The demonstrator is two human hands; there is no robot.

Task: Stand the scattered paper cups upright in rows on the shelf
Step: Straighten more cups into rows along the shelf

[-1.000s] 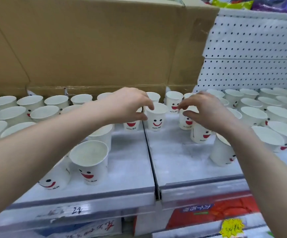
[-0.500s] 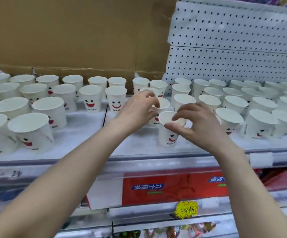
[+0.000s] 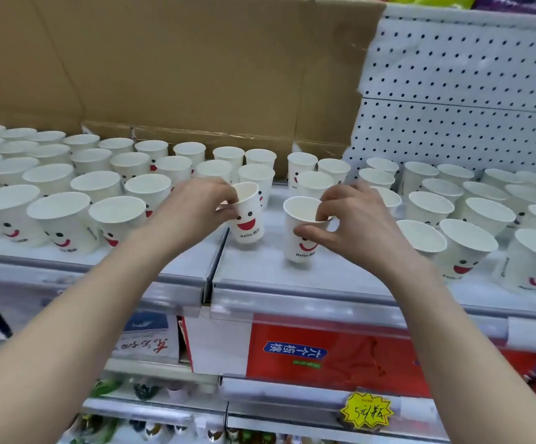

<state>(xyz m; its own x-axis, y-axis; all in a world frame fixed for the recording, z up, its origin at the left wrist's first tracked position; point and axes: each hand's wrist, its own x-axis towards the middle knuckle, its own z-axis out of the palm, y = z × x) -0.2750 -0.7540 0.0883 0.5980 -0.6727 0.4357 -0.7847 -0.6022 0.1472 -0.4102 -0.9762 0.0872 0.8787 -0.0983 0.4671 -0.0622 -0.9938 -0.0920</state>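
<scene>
Several white paper cups with red smiley faces stand upright in rows on the grey shelf (image 3: 260,270). My left hand (image 3: 192,209) pinches the rim of one cup (image 3: 249,219) near the seam between two shelf boards; this cup tilts slightly. My right hand (image 3: 353,219) pinches the rim of a second cup (image 3: 301,238), fingers inside and thumb on the outer wall, at the front middle of the shelf. Rows of cups (image 3: 67,187) fill the left side and more cups (image 3: 468,213) fill the right.
A large cardboard box (image 3: 180,65) stands behind the left rows. White pegboard (image 3: 468,91) backs the right side. A bare strip of shelf lies in front of the two held cups. Below are a red carton (image 3: 340,350) and a yellow price tag (image 3: 366,411).
The view has pulled back and shifted. My left hand now holds a cup by its rim to the left of the right hand's cup, and both cups sit nearer the shelf's front.
</scene>
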